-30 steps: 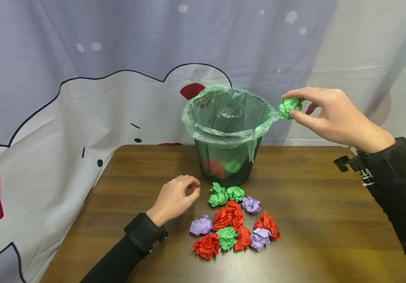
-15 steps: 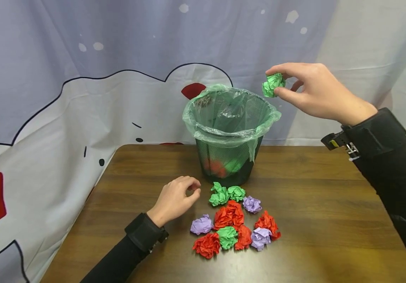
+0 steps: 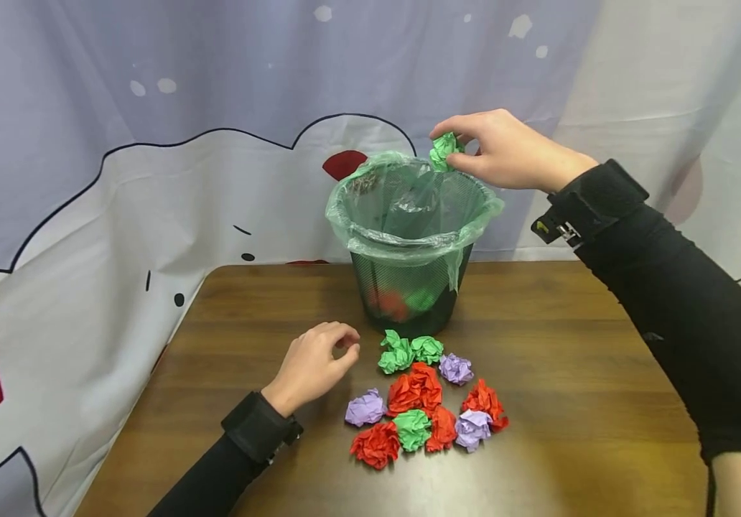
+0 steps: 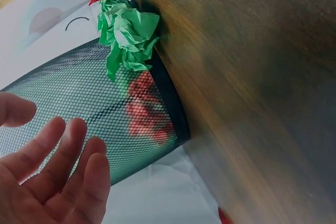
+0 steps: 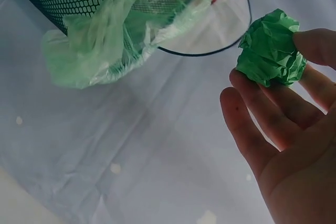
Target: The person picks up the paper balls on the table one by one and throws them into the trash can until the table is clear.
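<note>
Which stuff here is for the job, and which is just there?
Probably for the job:
right hand
held green paper ball
bin
green bag
red paper balls
purple paper balls
loose green paper balls

Just there:
curtain
wooden table
black wrist straps

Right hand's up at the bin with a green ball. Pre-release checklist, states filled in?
1. Grip: ok. The right hand pinches the green paper ball between thumb and fingers.
2. Ball over the opening: cannot tell. It overlaps the far rim in the head view; depth is unclear.
3. Bin stable: looks ok. It stands upright on the table.
4. Liner seated: ok. It is folded over the rim.
5. Room inside: ok. The red paper and green shape visible through the mesh sit low.
6. Left hand out of the way: ok. It holds nothing, well below the rim.
</note>
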`<state>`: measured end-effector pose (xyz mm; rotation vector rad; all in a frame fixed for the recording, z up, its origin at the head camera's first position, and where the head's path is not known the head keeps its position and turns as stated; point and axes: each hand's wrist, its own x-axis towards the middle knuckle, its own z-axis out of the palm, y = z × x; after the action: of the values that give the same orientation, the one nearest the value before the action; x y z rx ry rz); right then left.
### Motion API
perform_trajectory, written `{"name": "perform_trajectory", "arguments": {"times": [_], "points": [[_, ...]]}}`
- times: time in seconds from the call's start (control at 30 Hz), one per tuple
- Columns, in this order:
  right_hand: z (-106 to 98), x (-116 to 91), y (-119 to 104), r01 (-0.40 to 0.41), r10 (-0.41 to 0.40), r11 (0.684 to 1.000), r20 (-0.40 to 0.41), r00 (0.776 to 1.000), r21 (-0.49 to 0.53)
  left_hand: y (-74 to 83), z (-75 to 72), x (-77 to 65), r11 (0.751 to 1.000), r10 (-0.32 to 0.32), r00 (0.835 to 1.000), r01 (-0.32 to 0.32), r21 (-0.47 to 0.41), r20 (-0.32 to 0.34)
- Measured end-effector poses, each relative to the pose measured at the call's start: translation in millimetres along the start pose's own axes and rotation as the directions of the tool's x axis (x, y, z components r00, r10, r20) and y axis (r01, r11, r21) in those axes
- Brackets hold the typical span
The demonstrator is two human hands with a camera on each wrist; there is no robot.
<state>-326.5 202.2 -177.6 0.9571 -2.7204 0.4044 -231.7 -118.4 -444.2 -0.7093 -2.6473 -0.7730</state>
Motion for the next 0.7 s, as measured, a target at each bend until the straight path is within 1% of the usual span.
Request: {"name": "perform_trajectory", "arguments": {"times": [0.17,0.33,0.5,0.7], "points": [[8,12,3,-0.059,0.055,0.997,0.091,0.994,0.042,-2.0,-1.2,-1.3,1.000,0.002,1.000,-0.002,-0.001,0.003],[13,16,6,-0.081,0.073,0.995,0.139,0.988,0.051,-1.6,-2.5,-0.3,1.000,-0.004,1.000,0.004,-0.005,0.002],[15,10,10,-0.081,0.076,0.996,0.130,0.989,0.033,-1.0,-2.1,-0.6,1.000,-0.018,1.000,0.018,-0.004,0.015],[18,-6,12,-0.070,0.068,0.997,0.099,0.993,0.015,-0.2,-0.2,-3.6,1.000,-0.019,1.000,0.020,-0.010,0.022]]}}
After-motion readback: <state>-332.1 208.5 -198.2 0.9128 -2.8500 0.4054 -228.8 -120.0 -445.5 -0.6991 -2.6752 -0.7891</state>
